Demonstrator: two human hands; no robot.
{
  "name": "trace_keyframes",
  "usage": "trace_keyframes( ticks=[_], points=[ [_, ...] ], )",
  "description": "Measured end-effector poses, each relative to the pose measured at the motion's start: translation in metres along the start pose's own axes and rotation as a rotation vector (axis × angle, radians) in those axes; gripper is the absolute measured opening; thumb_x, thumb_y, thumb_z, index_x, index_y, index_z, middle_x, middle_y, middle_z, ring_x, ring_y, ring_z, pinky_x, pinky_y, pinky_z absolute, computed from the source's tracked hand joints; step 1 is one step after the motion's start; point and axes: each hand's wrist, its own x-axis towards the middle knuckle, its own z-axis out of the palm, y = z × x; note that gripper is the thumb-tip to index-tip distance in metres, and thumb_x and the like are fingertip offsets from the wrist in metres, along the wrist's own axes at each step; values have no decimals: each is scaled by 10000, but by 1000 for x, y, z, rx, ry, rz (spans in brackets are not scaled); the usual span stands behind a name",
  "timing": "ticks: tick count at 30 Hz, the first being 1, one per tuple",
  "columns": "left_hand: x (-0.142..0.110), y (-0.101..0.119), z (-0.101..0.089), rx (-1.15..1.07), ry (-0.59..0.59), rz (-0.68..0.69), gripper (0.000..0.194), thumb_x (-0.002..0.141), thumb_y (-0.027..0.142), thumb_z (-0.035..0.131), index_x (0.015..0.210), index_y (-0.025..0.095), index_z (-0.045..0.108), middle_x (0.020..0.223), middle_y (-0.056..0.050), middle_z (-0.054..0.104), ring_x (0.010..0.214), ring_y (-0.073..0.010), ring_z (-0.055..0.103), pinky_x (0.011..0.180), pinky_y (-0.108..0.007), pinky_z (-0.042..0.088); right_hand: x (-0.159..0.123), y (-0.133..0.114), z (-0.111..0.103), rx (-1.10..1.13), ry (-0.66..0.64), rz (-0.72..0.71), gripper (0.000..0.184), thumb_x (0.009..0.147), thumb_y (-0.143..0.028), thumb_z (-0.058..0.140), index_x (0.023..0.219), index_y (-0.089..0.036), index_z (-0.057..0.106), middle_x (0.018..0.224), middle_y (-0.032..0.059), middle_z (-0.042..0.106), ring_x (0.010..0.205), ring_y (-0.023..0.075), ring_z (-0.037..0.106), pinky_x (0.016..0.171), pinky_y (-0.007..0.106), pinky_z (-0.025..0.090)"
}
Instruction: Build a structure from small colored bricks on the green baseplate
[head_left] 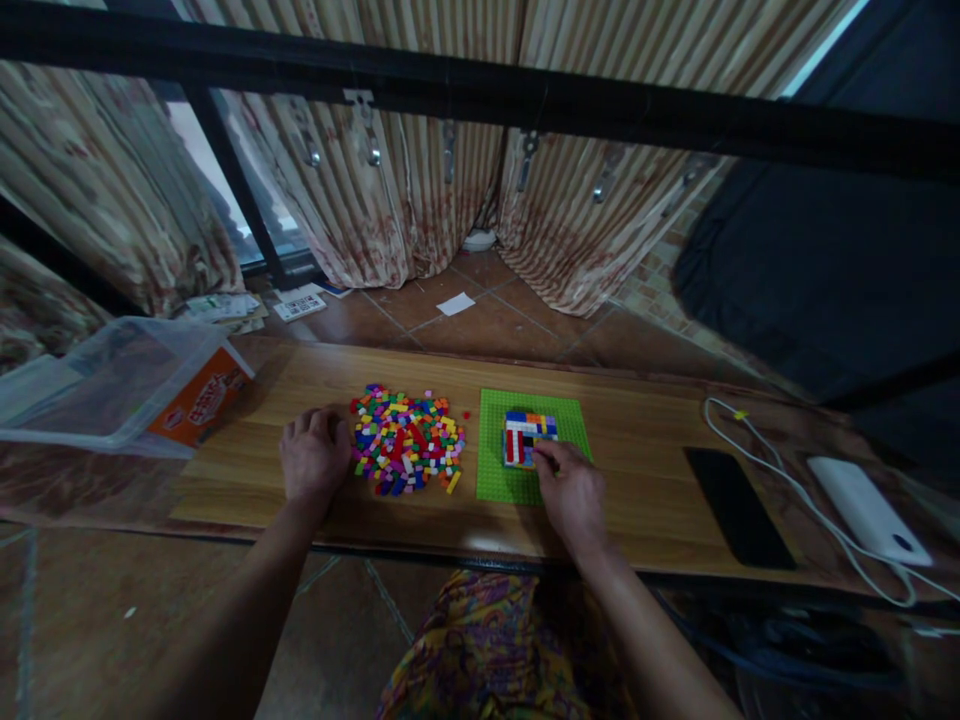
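Note:
My right hand [574, 490] is over a green studded baseplate [491, 485], thumb and forefinger pinched at the near right side of a small block of building bricks [517, 440]. A small building brick seems to be between these fingertips, mostly covered by them. The block has white, red, blue, yellow and orange bricks with a darker gap inside. At the left edge of a heap of loose coloured bricks [409, 440], my left hand [315, 455] rests on the wooden board [255, 450]. Its fingers are loosely bent, fingertips partly hidden, and nothing shows in them.
A clear plastic bin [112, 370] with an orange label stands at the far left. On the right lie a black phone [739, 505], a white power bank [870, 510] and a white cable [795, 480]. A dark metal bar [450, 85] crosses above, before striped curtains [390, 200].

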Motion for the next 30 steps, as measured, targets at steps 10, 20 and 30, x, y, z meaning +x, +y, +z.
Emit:
trace_keyframes(
  ticks=[10,20,30],
  points=[
    [0,-1,1,-10,-3,1,311,848,333,435,1016,159,630,1073,-148,637,1008,-313,541,914,-455,410,-1,2,-5,82,34,3,241,879,-347,534,917,-193,715,924,88,750,770,215,681,743,348,513],
    [0,0,1,3,-26,-23,323,854,326,429,1036,147,627,1108,-153,628,1040,-312,535,929,-446,409,1,2,-7,84,28,-27,255,901,-323,502,867,-183,712,883,89,726,787,211,667,735,324,496],
    [-1,-1,3,-7,-19,-33,330,850,332,435,1056,152,620,1109,-149,623,1037,-312,528,913,-442,404,1,3,-8,61,-11,-75,269,922,-296,470,856,-182,704,870,86,696,790,204,637,741,319,477]
  ],
)
